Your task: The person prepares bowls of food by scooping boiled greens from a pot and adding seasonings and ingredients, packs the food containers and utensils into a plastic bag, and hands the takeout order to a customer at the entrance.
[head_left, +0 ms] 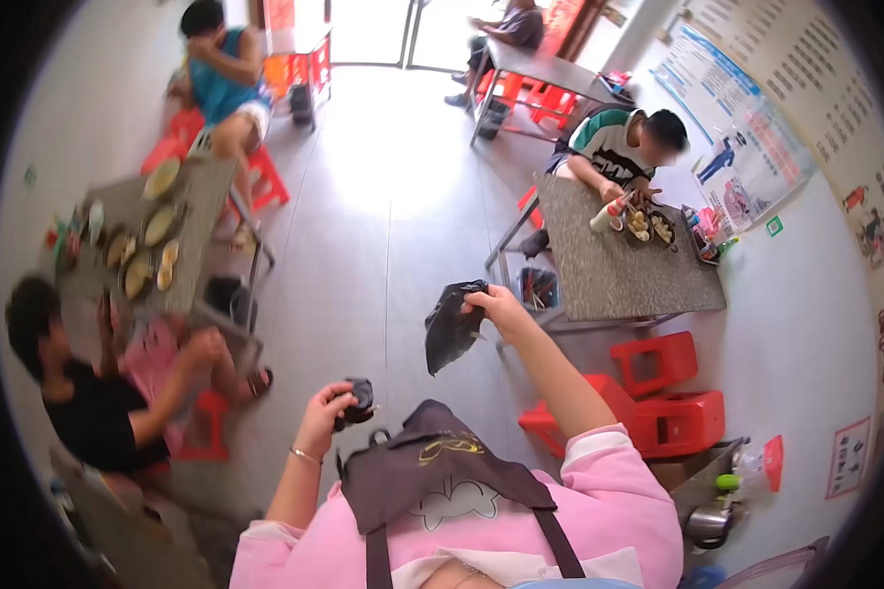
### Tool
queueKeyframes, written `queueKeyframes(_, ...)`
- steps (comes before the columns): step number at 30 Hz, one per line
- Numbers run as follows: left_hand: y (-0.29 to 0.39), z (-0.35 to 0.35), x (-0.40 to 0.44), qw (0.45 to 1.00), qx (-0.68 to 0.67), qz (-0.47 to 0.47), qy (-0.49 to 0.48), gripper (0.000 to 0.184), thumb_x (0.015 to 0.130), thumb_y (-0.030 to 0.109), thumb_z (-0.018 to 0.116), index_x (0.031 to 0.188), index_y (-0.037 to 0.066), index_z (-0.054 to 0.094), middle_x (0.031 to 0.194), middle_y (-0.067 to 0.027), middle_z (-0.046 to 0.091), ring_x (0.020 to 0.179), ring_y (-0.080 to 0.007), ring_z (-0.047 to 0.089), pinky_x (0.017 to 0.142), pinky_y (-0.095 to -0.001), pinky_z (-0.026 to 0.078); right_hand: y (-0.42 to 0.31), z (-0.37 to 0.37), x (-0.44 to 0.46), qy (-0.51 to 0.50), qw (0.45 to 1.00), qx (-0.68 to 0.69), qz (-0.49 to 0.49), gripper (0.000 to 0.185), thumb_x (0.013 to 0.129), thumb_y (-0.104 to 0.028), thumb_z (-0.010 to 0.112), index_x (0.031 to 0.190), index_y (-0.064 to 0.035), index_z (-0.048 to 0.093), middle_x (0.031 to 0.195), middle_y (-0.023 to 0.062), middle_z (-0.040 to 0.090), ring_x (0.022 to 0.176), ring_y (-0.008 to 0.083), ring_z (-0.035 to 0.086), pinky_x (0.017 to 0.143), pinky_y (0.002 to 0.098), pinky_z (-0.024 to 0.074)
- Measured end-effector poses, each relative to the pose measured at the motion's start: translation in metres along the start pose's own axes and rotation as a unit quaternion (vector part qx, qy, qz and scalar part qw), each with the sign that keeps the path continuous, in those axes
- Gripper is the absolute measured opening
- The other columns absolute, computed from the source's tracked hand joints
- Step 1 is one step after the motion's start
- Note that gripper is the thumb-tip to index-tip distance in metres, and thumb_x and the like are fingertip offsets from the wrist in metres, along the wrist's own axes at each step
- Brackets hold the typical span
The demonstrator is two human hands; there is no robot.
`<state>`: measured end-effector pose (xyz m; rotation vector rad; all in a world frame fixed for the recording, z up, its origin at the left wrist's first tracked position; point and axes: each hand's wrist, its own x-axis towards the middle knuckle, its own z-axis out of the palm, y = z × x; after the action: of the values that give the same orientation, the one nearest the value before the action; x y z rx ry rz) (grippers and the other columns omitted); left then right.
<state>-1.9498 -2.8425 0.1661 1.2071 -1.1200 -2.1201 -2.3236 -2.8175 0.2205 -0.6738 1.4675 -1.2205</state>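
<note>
From the fingers of my right hand (502, 312) hangs a thin black plastic bag (451, 332), crumpled and limp above the floor. My left hand (320, 420), lower and closer to my body, is closed around a bunched black plastic bundle (359, 397); whether it is a roll of bags I cannot tell. The two hands are apart. Below them, a dark apron (417, 466) with a yellow print and a cartoon face covers my pink shirt.
At the right, a person eats at a grey table (624, 270) with bowls, and red stools (678, 422) stand near it. Another table (201, 211) with dishes is at the left, two people beside it. Tiled floor (354, 236) runs between them toward the bright doorway.
</note>
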Motion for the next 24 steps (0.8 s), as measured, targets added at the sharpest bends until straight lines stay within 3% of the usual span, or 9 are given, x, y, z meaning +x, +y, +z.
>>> queueKeyframes(3,0.042,-0.013,0.114,0.998,0.055,-0.009,0.01,0.025,0.082,0.008,0.06,0.107,0.004,0.058,0.082,-0.0035,0.062,0.079,-0.0109,0.057,0.072,-0.0242,0.044,-0.059,-0.059,0.129,0.029,0.999,-0.038,-0.023,0.022,0.081,-0.028,0.061,0.079,-0.0057,0.063,0.072,0.0019,0.061,0.07,0.0106,0.053,0.065,0.024,0.0383)
queueKeyframes(7,0.083,-0.041,0.273,0.992,0.115,-0.029,0.045,0.031,0.077,0.002,0.062,0.107,0.002,0.056,0.078,-0.006,0.06,0.068,-0.0126,0.058,0.063,-0.0253,0.048,-0.132,-0.13,0.294,0.052,0.998,-0.011,-0.043,0.032,0.082,-0.035,0.064,0.079,-0.0039,0.063,0.07,0.0014,0.06,0.068,0.0092,0.053,0.061,0.0225,0.0382)
queueKeyframes(12,0.183,-0.043,0.445,0.959,0.259,-0.028,0.115,0.046,0.068,0.001,0.062,0.112,0.001,0.05,0.075,-0.0096,0.06,0.063,-0.0151,0.06,0.059,-0.0283,0.049,-0.232,-0.217,0.502,0.061,0.996,-0.024,-0.064,0.026,0.08,-0.029,0.066,0.075,-0.0032,0.063,0.069,0.0032,0.061,0.056,0.0112,0.053,0.05,0.0254,0.0398)
queueKeyframes(15,0.255,-0.037,0.54,0.919,0.351,0.009,0.177,0.051,0.065,0.004,0.062,0.115,0.004,0.049,0.076,-0.0135,0.062,0.066,-0.0187,0.062,0.06,-0.0305,0.05,-0.295,-0.263,0.624,0.076,0.994,-0.059,-0.055,0.023,0.079,-0.025,0.066,0.072,-0.004,0.063,0.071,0.0039,0.062,0.059,0.0121,0.055,0.053,0.026,0.043)
queueKeyframes(17,0.306,-0.026,0.601,0.864,0.446,0.025,0.231,0.05,0.064,0.007,0.062,0.113,0.005,0.051,0.083,-0.0185,0.064,0.071,-0.0276,0.065,0.068,-0.0359,0.051,-0.34,-0.284,0.698,0.079,0.995,0.022,-0.049,0.017,0.084,-0.021,0.061,0.079,-0.0045,0.061,0.075,0.0045,0.063,0.069,0.0162,0.06,0.066,0.027,0.0465)
queueKeyframes(20,0.353,-0.022,0.724,0.806,0.529,0.012,0.266,0.046,0.066,0.009,0.06,0.111,0.007,0.052,0.089,-0.0219,0.064,0.082,-0.0349,0.063,0.076,-0.0409,0.05,-0.394,-0.307,0.805,0.114,0.99,0.041,-0.076,0.015,0.084,-0.018,0.06,0.079,-0.004,0.061,0.078,0.0059,0.063,0.073,0.018,0.061,0.069,0.0288,0.0474)
queueKeyframes(21,0.374,-0.024,0.767,0.774,0.571,0.0,0.274,0.043,0.067,0.01,0.058,0.109,0.008,0.053,0.093,-0.0231,0.063,0.088,-0.0382,0.061,0.08,-0.0433,0.048,-0.403,-0.322,0.85,0.124,0.989,0.043,-0.073,0.014,0.083,-0.016,0.061,0.087,-0.0032,0.06,0.08,0.0061,0.064,0.071,0.0174,0.061,0.063,0.0297,0.0478)
queueKeyframes(22,0.397,-0.02,0.813,0.783,0.559,-0.039,0.271,0.041,0.067,0.011,0.056,0.108,0.009,0.054,0.097,-0.0242,0.062,0.095,-0.0388,0.058,0.083,-0.0448,0.047,-0.416,-0.331,0.896,0.127,0.988,0.049,-0.077,0.014,0.083,-0.016,0.061,0.087,-0.0032,0.06,0.08,0.0061,0.064,0.071,0.0174,0.061,0.063,0.0297,0.0478)
queueKeyframes(24,0.428,-0.021,0.899,0.764,0.58,-0.048,0.278,0.041,0.066,0.012,0.058,0.107,0.01,0.055,0.096,-0.0238,0.062,0.094,-0.0389,0.058,0.083,-0.0446,0.046,-0.447,-0.35,0.972,0.112,0.989,0.055,-0.082,0.013,0.084,-0.015,0.06,0.087,-0.0032,0.06,0.081,0.0066,0.064,0.073,0.0178,0.061,0.067,0.0307,0.0488)
